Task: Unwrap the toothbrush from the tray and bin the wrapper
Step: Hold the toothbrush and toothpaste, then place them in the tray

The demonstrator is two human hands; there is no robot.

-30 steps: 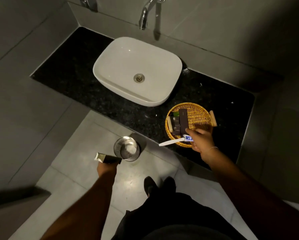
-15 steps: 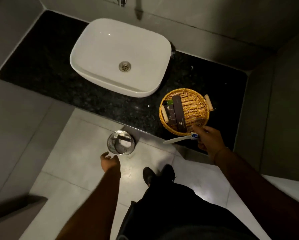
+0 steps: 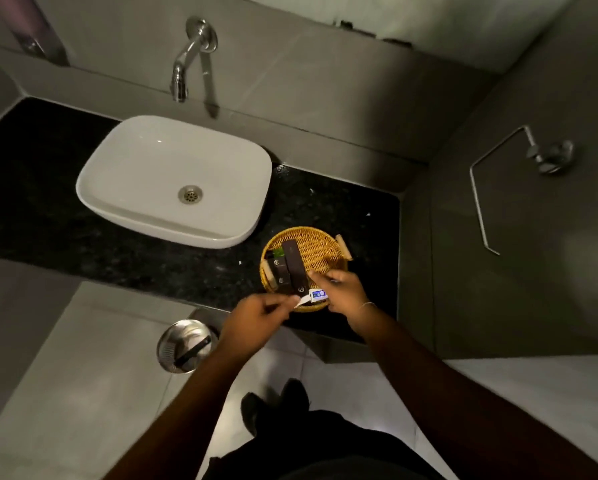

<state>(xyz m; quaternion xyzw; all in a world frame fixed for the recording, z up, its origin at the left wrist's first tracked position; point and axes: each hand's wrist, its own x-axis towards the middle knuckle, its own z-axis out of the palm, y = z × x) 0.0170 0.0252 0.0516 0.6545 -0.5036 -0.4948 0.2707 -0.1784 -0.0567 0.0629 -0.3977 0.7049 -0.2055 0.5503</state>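
A white toothbrush (image 3: 302, 301) with a small blue-and-white tube (image 3: 317, 294) against it is held over the front rim of the round wicker tray (image 3: 320, 252). My right hand (image 3: 342, 289) grips the tube end. My left hand (image 3: 259, 315) pinches the handle end from the left. The tray stands on the black counter (image 3: 83, 233) and holds several dark wrapped sachets (image 3: 292, 266). The dark wrapper (image 3: 193, 348) lies inside the steel bin (image 3: 183, 344) on the floor, below the counter's edge.
A white basin (image 3: 173, 181) sits on the counter left of the tray, under a wall tap (image 3: 186, 69). A metal towel ring (image 3: 498, 188) hangs on the right wall. My shoes (image 3: 273, 407) stand on the pale floor tiles beside the bin.
My left hand let the wrapper drop into the bin, then rose to the toothbrush's handle. My right hand kept hold of the toothbrush by the tray. The view tilted upward.
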